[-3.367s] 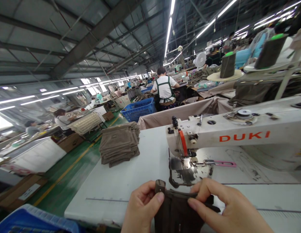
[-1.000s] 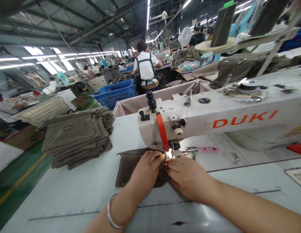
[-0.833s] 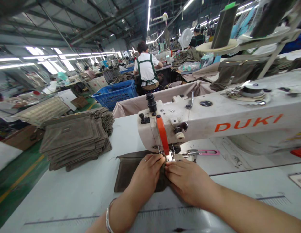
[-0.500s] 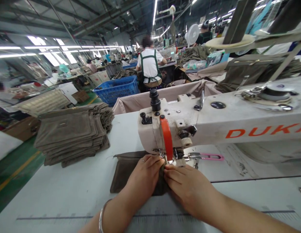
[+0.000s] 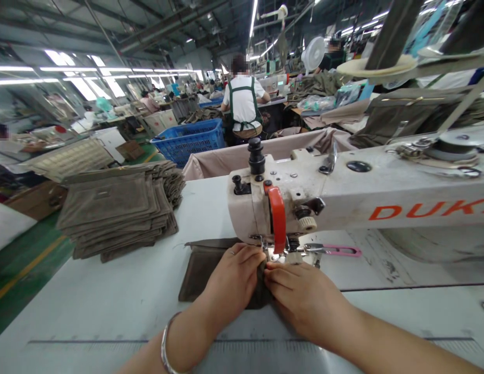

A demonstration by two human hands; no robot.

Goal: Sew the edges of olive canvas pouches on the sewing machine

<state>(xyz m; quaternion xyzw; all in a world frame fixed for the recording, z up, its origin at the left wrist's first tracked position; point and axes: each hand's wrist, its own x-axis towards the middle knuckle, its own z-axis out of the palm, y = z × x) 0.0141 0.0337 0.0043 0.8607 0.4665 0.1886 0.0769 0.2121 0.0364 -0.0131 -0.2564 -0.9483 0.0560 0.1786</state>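
Left hand [image 5: 234,272] and right hand [image 5: 304,304]: fingers [image 5: 276,272] clenched on a dark brown fabric panel [image 5: 200,275], at the steel presser foot [image 5: 273,255] of a white DUKI sewing machine [image 5: 382,205]. One panel at the machine; white surface [image 5: 109,317]; farther left, a stack of taupe fabric panels [image 5: 117,210], sewn state cannot be told.

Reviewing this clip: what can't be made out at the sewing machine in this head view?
- Needle and stitch point: behind the orange guard of the sewing machine, and too small to tell.
- Middle of the dark brown fabric: covered by the left hand and right hand.
- End of the DUKI lettering: cut off by the right edge.
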